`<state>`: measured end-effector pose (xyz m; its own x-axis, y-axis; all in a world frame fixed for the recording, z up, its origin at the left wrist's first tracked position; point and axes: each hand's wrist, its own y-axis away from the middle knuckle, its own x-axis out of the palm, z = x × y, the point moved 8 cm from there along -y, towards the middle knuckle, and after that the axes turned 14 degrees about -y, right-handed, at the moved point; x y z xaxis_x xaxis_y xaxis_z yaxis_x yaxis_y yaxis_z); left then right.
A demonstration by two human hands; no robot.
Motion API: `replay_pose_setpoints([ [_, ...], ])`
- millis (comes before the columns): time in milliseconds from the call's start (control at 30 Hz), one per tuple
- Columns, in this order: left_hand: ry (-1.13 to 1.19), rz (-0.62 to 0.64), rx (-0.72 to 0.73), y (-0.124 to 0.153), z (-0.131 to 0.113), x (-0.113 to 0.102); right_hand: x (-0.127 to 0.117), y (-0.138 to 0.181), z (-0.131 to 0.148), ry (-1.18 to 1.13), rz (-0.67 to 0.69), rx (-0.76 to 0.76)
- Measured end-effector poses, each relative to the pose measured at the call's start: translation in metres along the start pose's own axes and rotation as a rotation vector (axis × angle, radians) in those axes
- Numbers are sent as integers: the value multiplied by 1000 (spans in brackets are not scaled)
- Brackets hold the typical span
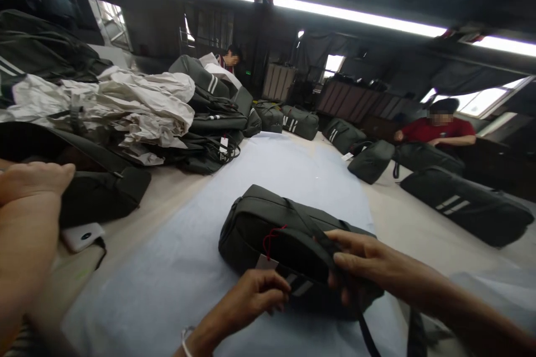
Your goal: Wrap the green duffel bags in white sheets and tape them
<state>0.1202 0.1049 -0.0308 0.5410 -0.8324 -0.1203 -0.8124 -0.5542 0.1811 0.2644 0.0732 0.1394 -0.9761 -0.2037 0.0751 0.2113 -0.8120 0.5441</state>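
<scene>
A dark duffel bag (251,217) with two pale stripes lies in front of me on a light sheet. My right hand (360,259) grips its dark strap (307,220) above the bag's right half. My left hand (263,295), with a white band at the wrist, is at the bag's near side. Its fingers are curled by the stripes, and anything between them is too small to make out. Just above that hand, a small tag (267,262) hangs from a red string (268,242) on the bag.
At far left another person's hand (37,181) rests on a dark bag (104,195), beside a white phone-like device (82,236). Crumpled paper (138,100) covers stacked bags at back left. More duffel bags (464,201) line the right side, where a person in red (444,131) works.
</scene>
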Motion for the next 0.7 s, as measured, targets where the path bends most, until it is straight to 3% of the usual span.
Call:
replay_pose_setpoints([
  [133,-453,-274,322,-1,-95,-7,7,-14,-7,-124,90,-84],
  [267,-718,-714,497,6,-137,-7,-12,-25,-21,38,-139,-199],
  [333,-837,-791,531,8,-153,-6,-16,-25,-31,191,-205,-171],
  [400,-987,-658,507,-2,-168,-6,-10,-21,-36,344,-157,-130],
  [500,-1142,-173,425,-27,-187,-4,9,-4,-17,398,26,-181],
  [600,-1083,252,255,-47,-195,-12,18,21,15,291,186,-229],
  [700,-887,383,105,-67,-202,-24,12,31,37,349,173,-295],
])
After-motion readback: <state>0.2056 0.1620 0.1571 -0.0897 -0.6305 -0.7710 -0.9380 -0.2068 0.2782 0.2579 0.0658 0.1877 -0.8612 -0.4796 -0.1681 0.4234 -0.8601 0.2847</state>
